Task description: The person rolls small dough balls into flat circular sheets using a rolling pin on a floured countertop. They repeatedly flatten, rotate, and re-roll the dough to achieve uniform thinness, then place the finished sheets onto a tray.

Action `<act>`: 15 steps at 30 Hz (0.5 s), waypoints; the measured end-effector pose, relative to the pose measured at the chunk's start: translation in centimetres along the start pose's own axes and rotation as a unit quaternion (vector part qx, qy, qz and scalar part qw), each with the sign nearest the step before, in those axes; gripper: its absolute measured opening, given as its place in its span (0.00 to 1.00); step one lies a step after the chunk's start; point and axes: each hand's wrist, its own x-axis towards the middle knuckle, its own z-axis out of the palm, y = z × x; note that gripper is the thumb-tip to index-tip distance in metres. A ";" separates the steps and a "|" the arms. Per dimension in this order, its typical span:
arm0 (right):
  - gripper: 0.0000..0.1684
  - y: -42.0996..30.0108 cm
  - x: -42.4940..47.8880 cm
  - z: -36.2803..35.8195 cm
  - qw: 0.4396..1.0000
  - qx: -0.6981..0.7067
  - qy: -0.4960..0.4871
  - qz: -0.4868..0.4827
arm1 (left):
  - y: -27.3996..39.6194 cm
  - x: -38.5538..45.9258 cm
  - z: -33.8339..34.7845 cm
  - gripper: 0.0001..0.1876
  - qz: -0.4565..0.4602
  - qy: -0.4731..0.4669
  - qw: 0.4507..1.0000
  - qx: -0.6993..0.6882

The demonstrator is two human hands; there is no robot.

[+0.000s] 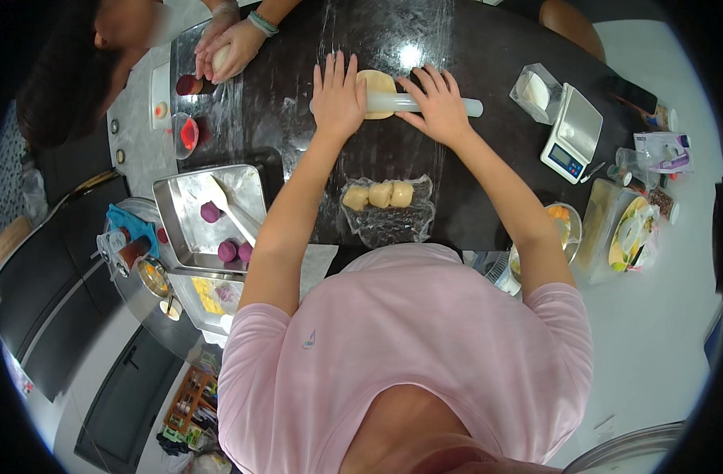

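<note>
A white rolling pin (474, 108) lies crosswise over a flattened piece of pale yellow dough (376, 82) on the dark tabletop. My left hand (339, 101) presses flat over the pin's left part, with the fingers extended. Over its right part rests my right hand (437, 105), its fingers spread. The dough shows between my hands, above and below the pin. Nearer my body, three pale dough balls (380, 195) sit in a row on crumpled plastic wrap (391, 228).
A metal tray (257, 178) holds purple balls and a white spatula (218, 192). At upper left, a co-worker's gloved hands (234, 53) hold a pale dough ball. A digital scale (580, 127), a plastic container (536, 92) and a phone (632, 95) lie at right.
</note>
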 end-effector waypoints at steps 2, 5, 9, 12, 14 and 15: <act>0.35 -1.7 -1.8 0.5 0.999 -0.031 -0.008 0.022 | 1.2 -2.2 -1.3 0.29 -0.005 0.006 1.000 -0.005; 0.31 -3.3 -4.1 0.0 0.999 -0.001 0.009 0.031 | 2.3 -5.6 -3.1 0.30 -0.026 -0.037 0.998 -0.042; 0.27 -4.0 -5.2 -2.6 0.988 0.135 -0.009 0.077 | 2.4 -6.6 -5.8 0.29 -0.160 -0.028 0.946 -0.282; 0.26 -4.4 -5.5 -2.3 0.972 0.183 0.036 0.141 | 2.3 -3.2 -7.3 0.27 -0.073 0.017 0.983 -0.168; 0.25 -4.7 -4.9 -1.4 0.966 0.173 0.024 0.189 | 2.4 -1.5 -5.6 0.27 0.000 0.024 0.997 -0.071; 0.24 -4.8 -4.6 -0.8 0.962 0.168 0.018 0.212 | 2.4 -0.9 -4.0 0.28 0.012 0.019 0.997 -0.070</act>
